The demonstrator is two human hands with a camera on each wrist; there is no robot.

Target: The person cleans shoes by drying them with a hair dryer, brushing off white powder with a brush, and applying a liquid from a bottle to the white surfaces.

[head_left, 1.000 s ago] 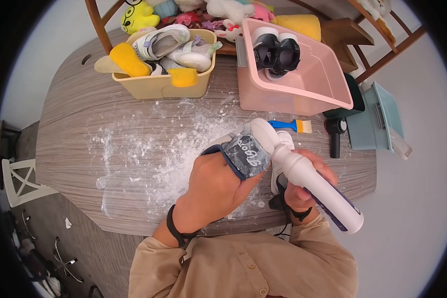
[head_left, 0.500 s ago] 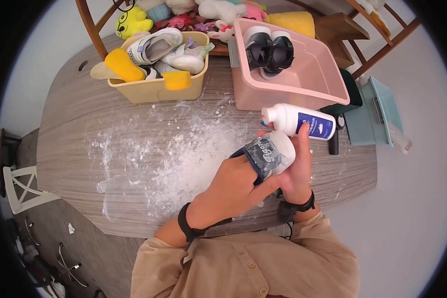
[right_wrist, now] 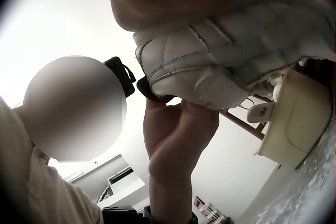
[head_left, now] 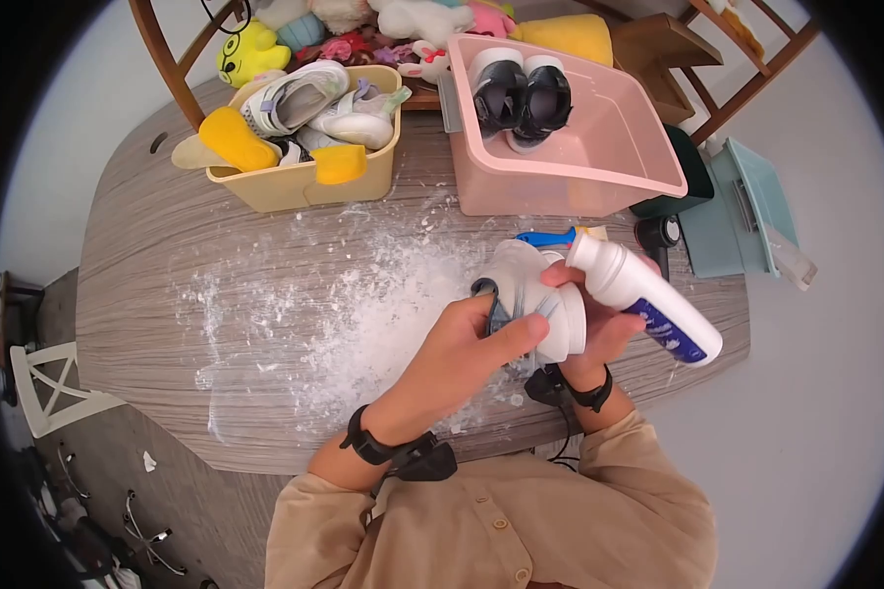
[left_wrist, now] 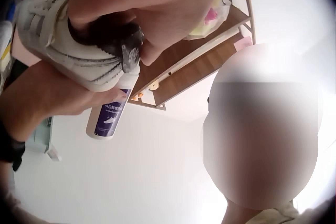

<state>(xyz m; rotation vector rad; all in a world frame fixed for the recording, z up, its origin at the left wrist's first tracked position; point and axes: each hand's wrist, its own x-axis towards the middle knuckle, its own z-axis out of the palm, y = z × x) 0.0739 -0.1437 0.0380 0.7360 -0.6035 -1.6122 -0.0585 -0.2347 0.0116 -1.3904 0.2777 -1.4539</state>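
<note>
A white sneaker (head_left: 530,280) with a dark collar lining is held up over the table. My left hand (head_left: 462,344) grips it at the heel, fingers inside the opening and thumb on the outer side. In the left wrist view, the sneaker (left_wrist: 79,50) shows its dark lining and grey-edged side panels. My right hand (head_left: 604,334) holds a white bottle (head_left: 653,304) with a blue label, its neck pointing toward the sneaker. The right hand also lies against the far side of the sneaker, which partly hides its fingers. In the right wrist view, worn stitching shows along the sneaker (right_wrist: 210,50).
White residue (head_left: 393,304) covers the tabletop left of the hands. Behind stand a yellow bin (head_left: 304,187) of shoes and a pink bin (head_left: 560,187) with a black-and-white pair. A blue-handled brush (head_left: 545,239) and a black handheld device (head_left: 658,236) lie beyond the right hand.
The sneaker has been turned so its side faces up instead of its lettered heel. The bottle swung out level and then back to a slant, its base now lower right.
</note>
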